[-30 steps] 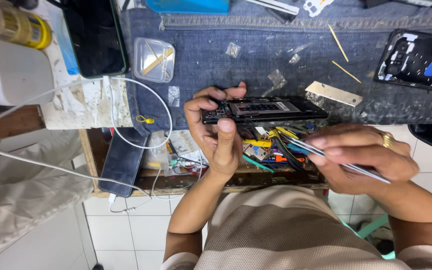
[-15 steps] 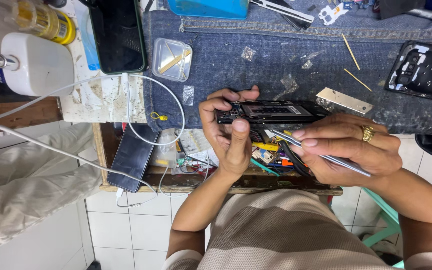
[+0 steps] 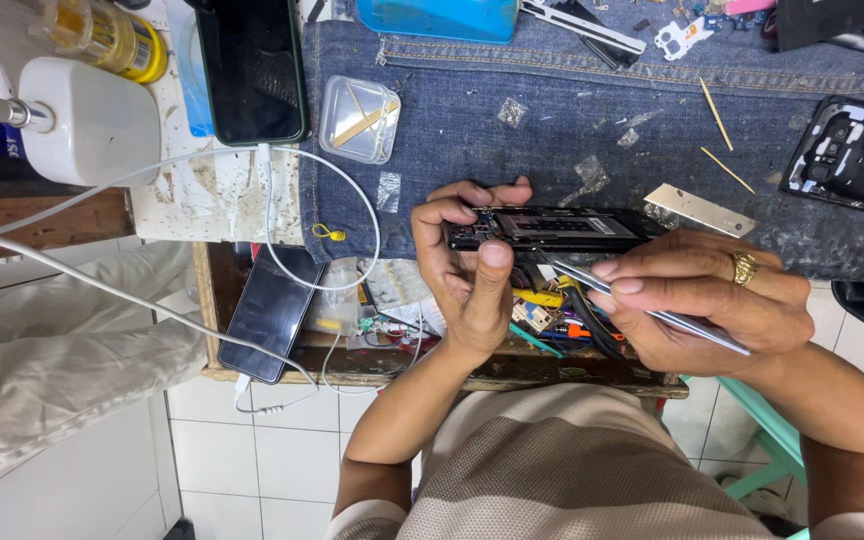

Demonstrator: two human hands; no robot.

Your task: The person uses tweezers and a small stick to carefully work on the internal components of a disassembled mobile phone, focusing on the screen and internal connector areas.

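Head view showed the left hand [image 3: 467,270] curled shut around the end of an opened black phone body with bare internals [image 3: 552,228], thumb pressed on its near edge, holding it just over the blue denim work mat [image 3: 512,90]. Right hand [image 3: 697,300] was pinched closed on thin silver metal tweezers [image 3: 652,312], tips aimed at the phone's near edge; contact was not clear. Risk, as judged: a tweezer slip could scratch or short the exposed board. Loose grip at one end could let the phone tip into the open wooden drawer of tangled coloured parts [image 3: 552,310] below.
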